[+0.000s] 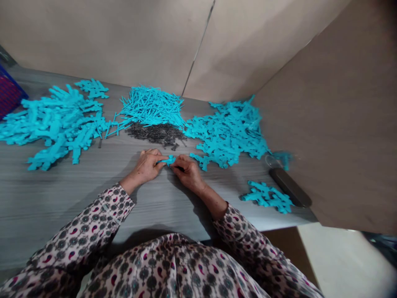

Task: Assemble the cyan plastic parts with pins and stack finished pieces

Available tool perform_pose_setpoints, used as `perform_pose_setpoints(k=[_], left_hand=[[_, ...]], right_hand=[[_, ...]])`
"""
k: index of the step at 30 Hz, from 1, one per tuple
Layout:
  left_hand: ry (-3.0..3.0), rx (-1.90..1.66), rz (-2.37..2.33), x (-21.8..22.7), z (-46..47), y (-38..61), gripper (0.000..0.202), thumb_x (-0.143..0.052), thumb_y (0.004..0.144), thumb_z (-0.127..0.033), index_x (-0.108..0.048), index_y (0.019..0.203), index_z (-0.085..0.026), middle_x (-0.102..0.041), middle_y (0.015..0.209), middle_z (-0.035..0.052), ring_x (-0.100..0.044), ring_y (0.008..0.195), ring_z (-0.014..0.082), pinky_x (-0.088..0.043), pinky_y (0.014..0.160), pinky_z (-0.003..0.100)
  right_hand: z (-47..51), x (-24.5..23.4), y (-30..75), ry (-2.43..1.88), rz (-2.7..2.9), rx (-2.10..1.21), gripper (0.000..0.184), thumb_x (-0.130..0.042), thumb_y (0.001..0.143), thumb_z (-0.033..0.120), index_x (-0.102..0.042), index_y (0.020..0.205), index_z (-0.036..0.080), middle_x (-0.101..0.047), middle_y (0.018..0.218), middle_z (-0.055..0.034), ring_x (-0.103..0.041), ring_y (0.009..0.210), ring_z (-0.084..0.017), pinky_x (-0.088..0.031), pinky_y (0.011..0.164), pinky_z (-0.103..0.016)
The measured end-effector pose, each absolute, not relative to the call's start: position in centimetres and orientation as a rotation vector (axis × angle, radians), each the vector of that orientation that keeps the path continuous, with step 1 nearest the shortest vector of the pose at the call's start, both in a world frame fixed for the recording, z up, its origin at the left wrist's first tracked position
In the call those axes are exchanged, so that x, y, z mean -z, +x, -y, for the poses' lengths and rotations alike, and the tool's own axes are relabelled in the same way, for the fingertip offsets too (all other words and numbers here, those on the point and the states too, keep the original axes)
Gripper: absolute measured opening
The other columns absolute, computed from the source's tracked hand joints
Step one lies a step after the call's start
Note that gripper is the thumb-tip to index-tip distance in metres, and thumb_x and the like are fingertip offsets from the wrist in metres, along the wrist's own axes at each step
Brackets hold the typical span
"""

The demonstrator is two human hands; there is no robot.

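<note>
Between my two hands is a small turquoise plastic piece [170, 160], held just above or on the table; I cannot tell which. My left hand [149, 164] pinches its left end between thumb and forefinger. From the other side, the closed fingers of my right hand [187, 171] meet the piece, and anything smaller in their grip is hidden. Just beyond the hands lies a heap of dark pins [156, 133], with a pile of thin turquoise sticks [153, 105] behind it. A pile of flat, branched turquoise pieces [229, 132] spreads to the right of my right hand.
Chunkier turquoise pieces [58, 120] are heaped at the left of the grey table [149, 207]. A blue and red basket [9, 93] stands at the far left edge. At right lie several turquoise pieces [268, 196] and a dark elongated case [290, 188] beside a side panel [335, 124].
</note>
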State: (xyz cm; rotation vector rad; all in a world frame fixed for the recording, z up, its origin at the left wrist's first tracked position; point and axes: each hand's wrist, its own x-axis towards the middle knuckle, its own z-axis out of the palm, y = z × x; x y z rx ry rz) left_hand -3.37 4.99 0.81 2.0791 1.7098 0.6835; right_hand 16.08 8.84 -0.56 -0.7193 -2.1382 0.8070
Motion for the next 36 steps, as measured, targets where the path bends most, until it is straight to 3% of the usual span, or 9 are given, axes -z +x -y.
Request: perform_pose_setpoints(k=[9, 20, 28, 36], left_hand=[[2.093, -0.695, -1.731, -0.6, -5.0, -3.1, 0.025, -0.059, 0.09, -0.026, -0.074, 0.11, -0.029, -0.067, 0.091, 0.0035, -0.06, 0.094, 0.0212, -0.04, 0.083, 0.036], [2.083, -0.664, -1.721, -0.8, -4.9, -3.2, 0.024, -0.059, 0.091, -0.027, -0.074, 0.109, -0.029, -0.068, 0.097, 0.0036, -0.061, 0.096, 0.0211, -0.039, 0.085, 0.036], [2.086, -0.65, -1.702, -0.6, -5.1, -3.3, 0.025, -0.06, 0.089, -0.026, -0.074, 0.111, -0.027, -0.069, 0.098, 0.0043, -0.061, 0.094, 0.021, -0.041, 0.083, 0.035], [2.117, -0.644, -1.71, -0.6, -5.1, -3.3, 0.025, -0.061, 0.089, -0.024, -0.073, 0.111, -0.029, -0.066, 0.094, 0.0028, -0.061, 0.091, 0.0202, -0.041, 0.083, 0.035]], right_hand=[[-8.8, 0.1, 15.9, -0.568, 2.443, -0.503, 0.026, -0.044, 0.093, 0.01, -0.057, 0.073, 0.02, -0.055, 0.077, -0.0067, -0.049, 0.079, -0.022, -0.044, 0.075, -0.035], [-8.4, 0.4, 15.5, -0.578, 2.509, -0.326, 0.03, -0.042, 0.092, 0.005, -0.057, 0.07, 0.02, -0.054, 0.075, -0.006, -0.048, 0.079, -0.021, -0.044, 0.076, -0.033], [-9.1, 0.6, 16.0, -0.634, 2.325, -0.603, 0.02, -0.048, 0.093, 0.012, -0.063, 0.081, 0.019, -0.057, 0.081, -0.0057, -0.055, 0.08, -0.019, -0.047, 0.074, -0.031], [-9.0, 0.7, 16.6, -0.633, 2.328, -0.603, 0.018, -0.048, 0.096, 0.019, -0.065, 0.091, 0.019, -0.056, 0.086, -0.0065, -0.056, 0.083, -0.019, -0.049, 0.074, -0.031]])
